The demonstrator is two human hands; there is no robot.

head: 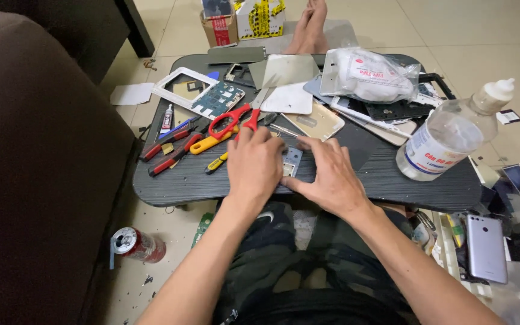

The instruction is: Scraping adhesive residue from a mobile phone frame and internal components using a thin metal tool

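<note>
you are sitting at the dark lap table (pixel 392 180), pressing a small phone part (pixel 292 161) lying between your hands, long axis pointing away. your left hand (pixel 254 165) is covering it flat; your right hand (pixel 327 174) is bracing its right edge, fingers spread.

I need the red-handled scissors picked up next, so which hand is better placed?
Left, probably. The left hand lies just below the red-handled scissors, fingertips nearly at the handles. The right hand sits farther right, fingers on the small phone part.
</note>
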